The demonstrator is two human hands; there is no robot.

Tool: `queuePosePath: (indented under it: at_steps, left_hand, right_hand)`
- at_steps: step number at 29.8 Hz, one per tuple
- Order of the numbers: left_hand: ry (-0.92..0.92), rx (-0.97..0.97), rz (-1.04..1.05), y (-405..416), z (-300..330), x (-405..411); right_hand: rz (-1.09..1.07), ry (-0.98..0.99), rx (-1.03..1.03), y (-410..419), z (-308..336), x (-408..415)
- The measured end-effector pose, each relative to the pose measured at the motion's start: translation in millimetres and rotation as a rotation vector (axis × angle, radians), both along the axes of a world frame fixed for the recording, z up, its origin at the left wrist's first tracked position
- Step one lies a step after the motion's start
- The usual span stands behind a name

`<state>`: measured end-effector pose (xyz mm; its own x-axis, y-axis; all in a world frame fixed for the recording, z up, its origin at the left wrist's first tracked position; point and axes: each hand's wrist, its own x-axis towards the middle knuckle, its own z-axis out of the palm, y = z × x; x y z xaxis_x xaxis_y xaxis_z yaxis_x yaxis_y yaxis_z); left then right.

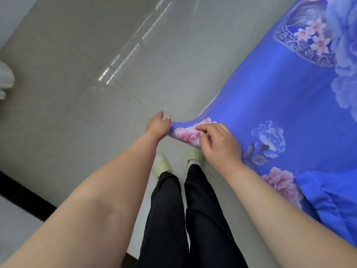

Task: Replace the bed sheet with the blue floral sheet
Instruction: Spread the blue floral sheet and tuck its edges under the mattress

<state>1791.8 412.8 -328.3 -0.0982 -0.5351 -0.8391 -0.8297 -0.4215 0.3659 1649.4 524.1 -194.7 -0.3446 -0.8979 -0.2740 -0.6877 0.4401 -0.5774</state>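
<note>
The blue floral sheet (270, 97) fills the right side of the frame, running from the upper right corner down to the lower right edge, where it bunches into loose folds. Its print shows pink peonies, blue roses and an ornate medallion with small pink blossoms near the top right. One corner of the sheet is drawn out toward the middle of the frame, stretched taut into a point with a pink flower on it.

The left hand (157, 124) holds that corner at its tip, the fingers curled round the cloth edge (only the thumb and one fingertip show clearly). The right hand (218, 144) lies just beside it to the right, on the same pulled-out flap, its thumb and curled fingers pinching the fabric over the pink flower. Both bare forearms reach in from the bottom of the frame.

Below the hands stand the person's legs in black trousers (185, 209), with pale green slippers (161, 164) on the feet. The floor (96, 55) is of glossy pale grey tiles, with streaks of reflected light in the upper middle. A white object (5, 80), too cropped to identify, sits at the left edge, and a black strip (23, 192) crosses the lower left.
</note>
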Motion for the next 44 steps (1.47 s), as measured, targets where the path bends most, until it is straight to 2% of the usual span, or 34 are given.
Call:
queuePosePath:
  at_steps: [4, 6, 8, 10, 12, 15, 17, 20, 22, 25, 26, 28, 30, 34, 37, 41, 43, 44]
  left_hand:
    - [-0.122, 0.069, -0.384, -16, -36, 0]
    - [-0.105, 0.134, -0.468, -16, -43, 2]
    - [-0.046, 0.095, -0.512, -16, -44, 6]
    - [-0.046, -0.089, -0.435, -22, -40, 23]
    - [-0.119, -0.249, -0.308, -37, -42, 49]
    - [-0.217, -0.202, -0.345, -49, -46, 65]
    - [-0.271, -0.181, -0.312, -49, -46, 52]
    - [-0.307, -0.288, -0.246, -37, -36, 30]
    - [-0.126, -0.455, -0.315, -18, -20, 20]
    - [0.389, -0.722, -0.596, 23, 10, 1]
    - [0.516, -0.730, -0.680, 37, 17, -3]
    - [0.620, -0.640, -0.791, 58, 23, -9]
    - [0.595, -0.545, -0.769, 71, 23, -17]
    - [0.435, -0.399, -0.567, 64, 30, -49]
    - [0.291, -0.210, -0.570, 53, 23, -57]
    - [0.030, -0.215, -0.545, 58, 26, -56]
    - [-0.081, -0.156, -0.438, 69, 33, -56]
    - [-0.098, -0.072, -0.314, 75, 37, -57]
  right_hand:
    - [0.036, 0.091, -0.069, -10, -20, 4]
    - [0.037, 0.112, -0.092, -13, -24, 5]
    - [0.033, 0.125, -0.111, -16, -28, 5]
    - [0.045, 0.129, -0.123, -16, -27, 6]
    - [0.081, 0.121, -0.156, -15, -25, 6]
    - [0.193, 0.151, -0.135, -17, -22, 6]
    - [0.251, 0.204, 0.012, -19, -21, 4]
    - [0.243, 0.216, 0.169, -21, -22, -3]
    - [0.196, 0.218, 0.114, -22, -22, -12]
    - [0.077, 0.190, 0.029, -27, -17, -29]
    - [0.036, 0.189, 0.009, -27, -15, -34]
    - [-0.007, 0.187, -0.009, -26, -10, -42]
    - [0.040, 0.155, 0.024, -25, -6, -46]
    - [0.289, 0.114, 0.260, -29, -1, -56]
    - [0.502, 0.154, 0.407, -34, 4, -66]
    - [0.920, 0.313, 0.642, -43, 18, -76]
    - [1.109, 0.428, 0.742, -53, 19, -76]
    - [1.181, 0.482, 0.796, -59, 16, -75]
